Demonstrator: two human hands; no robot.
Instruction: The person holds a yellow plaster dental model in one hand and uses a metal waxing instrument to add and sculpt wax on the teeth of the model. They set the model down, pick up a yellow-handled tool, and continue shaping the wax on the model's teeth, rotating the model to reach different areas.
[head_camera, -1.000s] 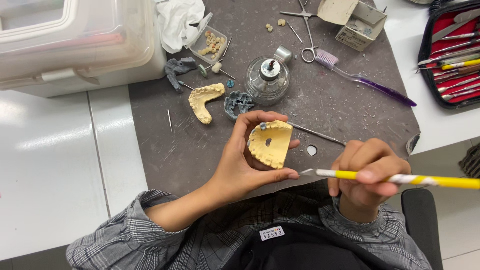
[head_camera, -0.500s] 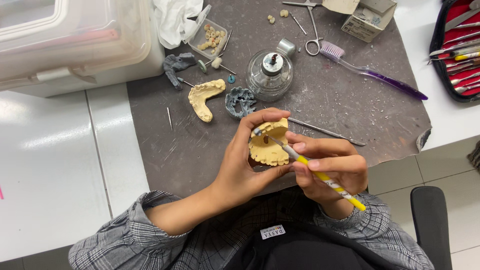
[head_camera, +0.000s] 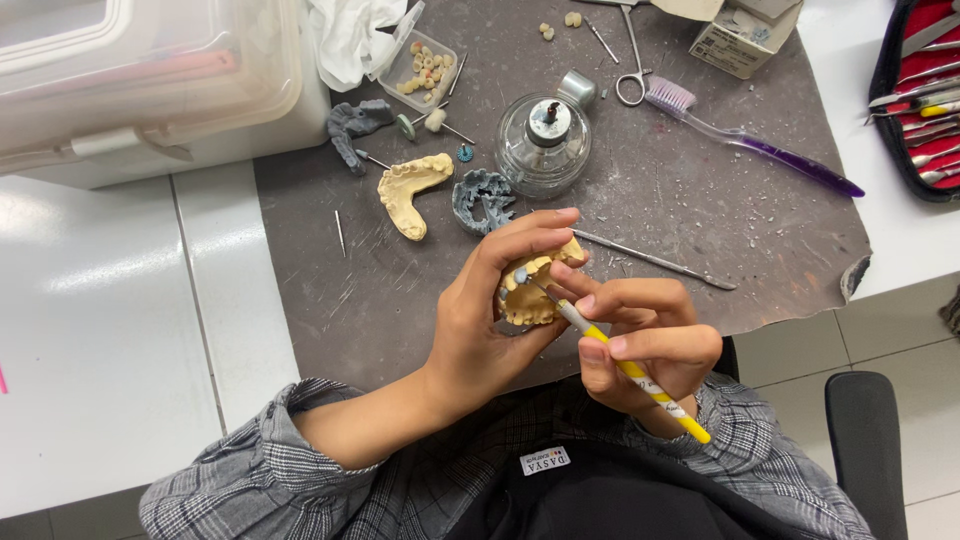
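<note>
Dental cast (head_camera: 530, 295), pale yellow, sits cupped in the left hand (head_camera: 480, 320), whose fingers curl closed around it just this side of the glass spirit lamp (head_camera: 543, 145). A second ago the right hand (head_camera: 640, 345) was held off to the side with its yellow-handled tool (head_camera: 630, 370) pointing away; now it has swung in, fingers pinched together on the handle like a pen, the tip resting on the cast's teeth. So the detail work on the model looks under way. A second cast (head_camera: 410, 190) lies left of the lamp, a purple toothbrush (head_camera: 750, 140) to its right.
</note>
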